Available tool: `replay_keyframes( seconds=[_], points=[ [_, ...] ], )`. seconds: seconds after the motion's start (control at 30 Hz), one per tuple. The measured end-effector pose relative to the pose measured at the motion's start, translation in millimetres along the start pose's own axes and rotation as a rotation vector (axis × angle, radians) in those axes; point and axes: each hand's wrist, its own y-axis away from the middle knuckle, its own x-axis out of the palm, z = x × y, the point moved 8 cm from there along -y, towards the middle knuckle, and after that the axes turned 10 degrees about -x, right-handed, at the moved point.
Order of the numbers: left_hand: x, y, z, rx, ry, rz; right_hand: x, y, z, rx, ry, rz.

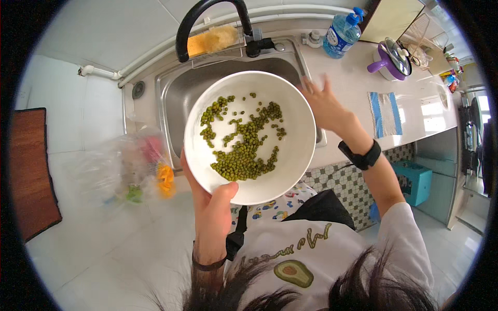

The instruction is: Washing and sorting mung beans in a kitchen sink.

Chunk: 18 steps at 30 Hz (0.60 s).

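Note:
My left hand point(216, 204) grips a white bowl point(297, 155) at its near left edge, thumb over the rim and the other fingers mostly hidden beneath. Green beans, which look like mung beans point(249, 145), lie scattered over the bottom, thickest toward the near side. The bowl is up above the stainless steel sink point(175, 105) and covers much of its basin. Just right of the rim, my right hand point(327, 107) is blurred, its fingers apart and holding nothing I can see. Whether it touches the bowl's outer side is unclear.
A black faucet point(184, 35) arches over the sink's back, near a yellow sponge point(198, 44) in a wire rack. At right on the counter are a blue soap bottle point(340, 39), a purple-and-white pot point(383, 64) and a striped cloth point(385, 114). Plastic bags point(128, 163) hang left.

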Motion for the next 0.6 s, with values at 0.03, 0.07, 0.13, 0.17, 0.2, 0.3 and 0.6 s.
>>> replay_keyframes(
  seconds=[0.03, 0.07, 0.13, 0.17, 0.2, 0.3, 0.6],
  points=[
    [-3, 5, -4, -0.008, -0.010, -0.053, 3, 8, 20, -0.171, 0.125, -0.088],
    [-6, 9, -5, -0.001, -0.015, -0.070, -4, 5, 29, -0.181, -0.203, -0.098],
    [-9, 15, -11, 0.066, -0.096, -0.082, -12, 8, 31, -0.131, -0.311, -0.154],
    [-8, 21, -14, 0.074, -0.113, -0.118, -19, 9, 30, -0.075, -0.412, -0.207],
    [-9, 21, -13, 0.081, -0.120, -0.121, -28, 10, 36, -0.077, -0.417, -0.216],
    [-10, 26, -20, 0.211, -0.146, -0.166, -55, 13, 48, -0.054, -0.593, -0.268],
    [1, 49, -36, 0.260, -0.149, -0.216, -80, 28, 54, -0.073, -0.624, -0.356]
  ],
)
